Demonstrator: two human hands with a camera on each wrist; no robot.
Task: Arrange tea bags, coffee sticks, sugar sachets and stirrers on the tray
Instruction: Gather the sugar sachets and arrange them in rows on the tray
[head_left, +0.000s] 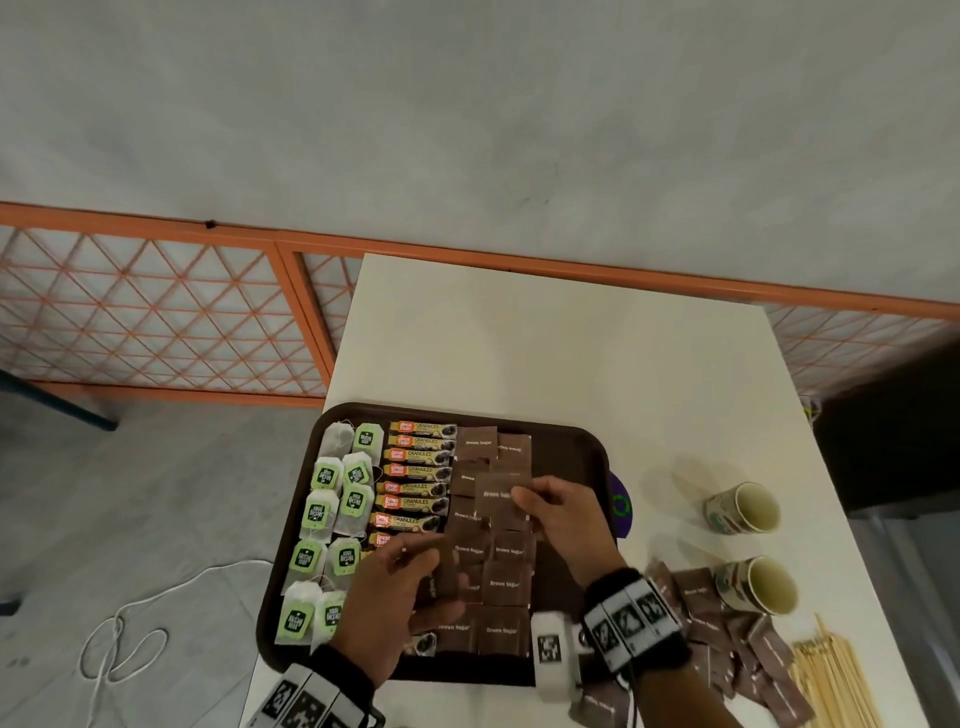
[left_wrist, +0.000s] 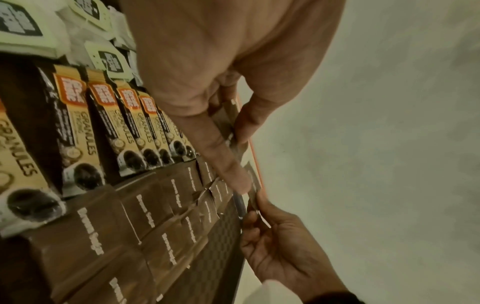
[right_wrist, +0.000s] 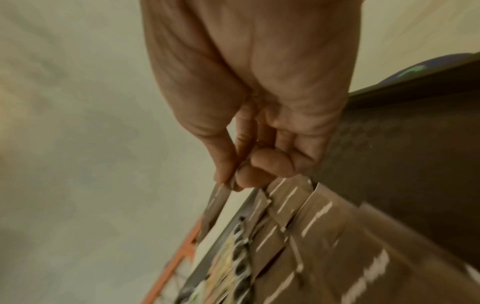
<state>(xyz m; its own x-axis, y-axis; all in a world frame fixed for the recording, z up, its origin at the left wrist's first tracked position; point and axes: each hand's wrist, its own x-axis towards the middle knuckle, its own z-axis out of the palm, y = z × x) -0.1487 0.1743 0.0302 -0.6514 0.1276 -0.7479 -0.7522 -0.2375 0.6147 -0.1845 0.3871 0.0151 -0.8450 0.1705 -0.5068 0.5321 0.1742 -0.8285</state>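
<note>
Right hand (head_left: 563, 512) pinching a sachet (head_left: 496, 493) at frame centre should lay it flat on the tray (head_left: 582, 452); left hand (head_left: 395, 587) holds spares.

— What do we see worn on the left hand (head_left: 387, 597)?

— A black band round the wrist, set with white blocks that carry square black-and-white marker patterns.

— And on the right hand (head_left: 563, 525)?

— The same sort of black band, with three white marker blocks in a row. Beside that band hangs a white box with one more square marker, and thin dark cables trail from the band.
</note>
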